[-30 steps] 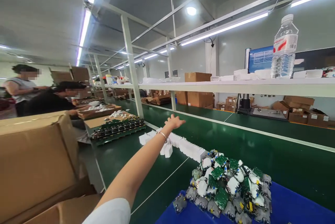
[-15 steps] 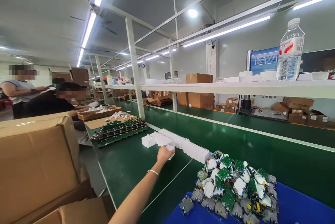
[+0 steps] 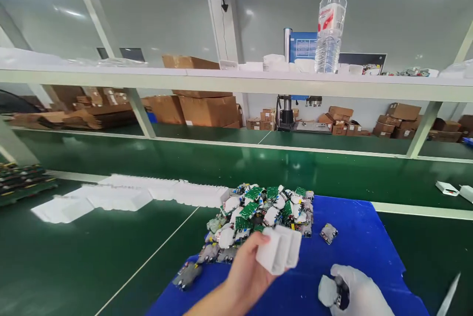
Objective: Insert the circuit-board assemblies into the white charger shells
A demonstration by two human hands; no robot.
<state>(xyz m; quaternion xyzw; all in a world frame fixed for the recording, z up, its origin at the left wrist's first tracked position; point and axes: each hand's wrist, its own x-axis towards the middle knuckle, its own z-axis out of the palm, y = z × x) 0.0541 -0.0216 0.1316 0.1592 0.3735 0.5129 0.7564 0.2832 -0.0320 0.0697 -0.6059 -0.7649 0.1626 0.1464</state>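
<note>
Now over the blue mat [image 3: 364, 227]: left hand [image 3: 248, 272], fingers around white housings [image 3: 273, 253]; newly visible right hand [image 3: 362, 292] around a module [image 3: 328, 291].

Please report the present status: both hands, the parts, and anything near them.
Left hand: gripping white cases. Gloved right hand: holding small electronic part. Pile of circuit boards just beyond left hand; one loose unit on blue mat.

- White casings [image 3: 275, 254]: smooth plastic, low sheen
- Worktop [image 3: 155, 237]: smooth, glossy green
- Blue mat [image 3: 354, 217]: matt, smooth
- Glove [image 3: 364, 294]: matt white, fabric or rubber unclear
- Bottle [image 3: 327, 52]: clear, shiny, ribbed plastic
- Boxes [image 3: 209, 111]: matt brown cardboard
- Pointed tool [image 3: 449, 296]: smooth, metal-like
</note>
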